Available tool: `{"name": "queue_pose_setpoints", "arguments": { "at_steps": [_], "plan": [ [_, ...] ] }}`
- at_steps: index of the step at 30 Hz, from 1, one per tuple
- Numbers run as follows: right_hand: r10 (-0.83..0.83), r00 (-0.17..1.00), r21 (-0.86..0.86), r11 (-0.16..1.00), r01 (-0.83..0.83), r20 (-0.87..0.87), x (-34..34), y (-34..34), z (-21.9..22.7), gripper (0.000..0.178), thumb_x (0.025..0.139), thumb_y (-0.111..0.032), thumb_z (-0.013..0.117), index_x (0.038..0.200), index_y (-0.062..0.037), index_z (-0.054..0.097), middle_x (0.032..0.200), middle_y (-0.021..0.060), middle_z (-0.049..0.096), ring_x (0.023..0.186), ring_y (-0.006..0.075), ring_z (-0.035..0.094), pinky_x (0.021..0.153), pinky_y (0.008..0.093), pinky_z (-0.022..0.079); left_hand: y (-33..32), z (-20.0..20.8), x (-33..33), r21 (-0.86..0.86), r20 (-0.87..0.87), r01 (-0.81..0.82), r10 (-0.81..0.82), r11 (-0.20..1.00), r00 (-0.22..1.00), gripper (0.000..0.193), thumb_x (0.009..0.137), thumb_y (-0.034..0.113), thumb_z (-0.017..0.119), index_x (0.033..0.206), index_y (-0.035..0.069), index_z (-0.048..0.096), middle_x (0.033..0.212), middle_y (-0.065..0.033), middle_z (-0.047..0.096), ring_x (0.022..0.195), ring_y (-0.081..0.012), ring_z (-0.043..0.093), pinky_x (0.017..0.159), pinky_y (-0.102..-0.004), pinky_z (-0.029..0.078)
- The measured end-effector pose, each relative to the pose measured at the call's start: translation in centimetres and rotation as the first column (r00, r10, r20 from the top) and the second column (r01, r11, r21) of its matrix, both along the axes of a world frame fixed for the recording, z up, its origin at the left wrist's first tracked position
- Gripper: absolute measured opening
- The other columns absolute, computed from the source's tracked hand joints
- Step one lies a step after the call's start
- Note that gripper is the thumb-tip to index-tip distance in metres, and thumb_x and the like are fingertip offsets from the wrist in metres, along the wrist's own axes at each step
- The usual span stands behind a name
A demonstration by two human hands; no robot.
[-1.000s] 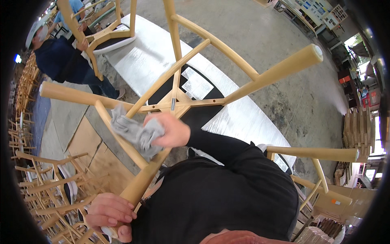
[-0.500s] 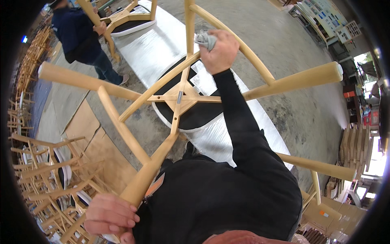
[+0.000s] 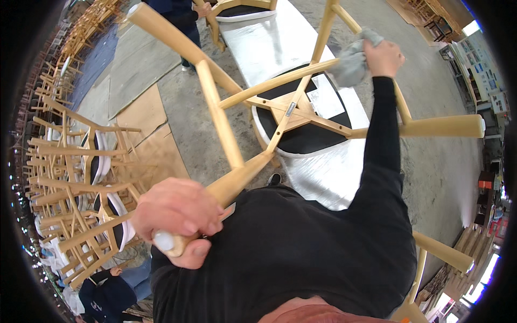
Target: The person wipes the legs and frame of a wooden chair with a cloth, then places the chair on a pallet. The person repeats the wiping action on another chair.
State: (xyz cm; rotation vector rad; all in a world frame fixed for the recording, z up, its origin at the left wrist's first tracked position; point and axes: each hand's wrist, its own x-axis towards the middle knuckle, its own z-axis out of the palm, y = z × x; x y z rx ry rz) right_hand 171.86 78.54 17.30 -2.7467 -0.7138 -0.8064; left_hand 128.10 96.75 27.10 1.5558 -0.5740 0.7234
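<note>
An upturned wooden chair (image 3: 291, 113) stands legs-up before me, its black seat underside (image 3: 309, 141) edged in white and crossed by a pale wooden frame. My left hand (image 3: 175, 215) is wrapped around the end of the near leg (image 3: 242, 175), where a white round foot cap shows. At the far side, my right hand (image 3: 383, 56) holds a grey cloth (image 3: 351, 63) bunched at the right end of a curved stretcher (image 3: 280, 82). The cloth hides that end of the stretcher, and part of my right hand's fingers.
The chair rests on a silver foil-covered surface (image 3: 258, 48), with another upturned chair (image 3: 245, 9) farther along it. A person (image 3: 180, 19) stands beside that chair. Stacked chairs (image 3: 81, 185) fill the left, near cardboard sheets (image 3: 141, 113). Another person (image 3: 116, 293) is at lower left. A wooden leg (image 3: 444, 252) juts out at right.
My view has turned, and the chair now appears farther right and rotated. My right hand has moved along to the stretcher's end, with more cloth hanging out. My left hand stays on the near leg.
</note>
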Motion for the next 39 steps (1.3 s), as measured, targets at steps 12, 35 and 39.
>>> {"name": "queue_pose_setpoints", "arguments": {
  "at_steps": [12, 35, 39],
  "plan": [
    [0.949, 0.306, 0.897, 0.073, -0.437, 0.072, -26.1, 13.8, -5.5, 0.027, 0.076, -0.019, 0.074, 0.100, -0.0072, 0.067, 0.106, 0.0079, 0.066, 0.099, 0.0291, 0.061, 0.093, 0.0411, 0.044, 1.4, 0.4, -0.7, 0.120, -0.084, 0.113, -0.104, 0.986, 0.991, 0.036, 0.079, 0.003, 0.070, 0.105, 0.003, 0.045, 0.081, -0.0130, 0.065, 0.063, -0.0252, 0.067, 0.060, -0.0403, 0.058],
    [0.998, -0.015, 0.998, 0.060, -0.023, -0.060, -33.6, 3.0, -4.8, 0.036, 0.091, -0.019, 0.057, 0.120, 0.0017, 0.062, 0.132, 0.0198, 0.056, 0.123, 0.0328, 0.053, 0.106, 0.0416, 0.037, 2.8, -0.3, 0.7, 0.316, 0.102, 0.079, -0.117, 0.946, 0.988, 0.039, 0.086, 0.030, 0.074, 0.103, 0.009, 0.046, 0.084, -0.0101, 0.064, 0.073, -0.0265, 0.069, 0.076, -0.0487, 0.056],
    [0.948, -0.121, 0.908, -0.318, -0.271, 0.296, -33.9, 3.9, 1.8, 0.054, 0.090, -0.036, 0.061, 0.123, 0.0065, 0.060, 0.134, 0.0216, 0.055, 0.123, 0.0365, 0.052, 0.105, 0.0456, 0.038, 1.5, -1.8, 4.2, 0.057, 0.503, -0.301, 0.233, 0.952, 0.832, 0.047, 0.093, 0.063, 0.049, 0.101, 0.017, 0.049, 0.098, -0.0123, 0.060, 0.114, -0.0403, 0.059, 0.106, -0.0645, 0.034]
  ]
}}
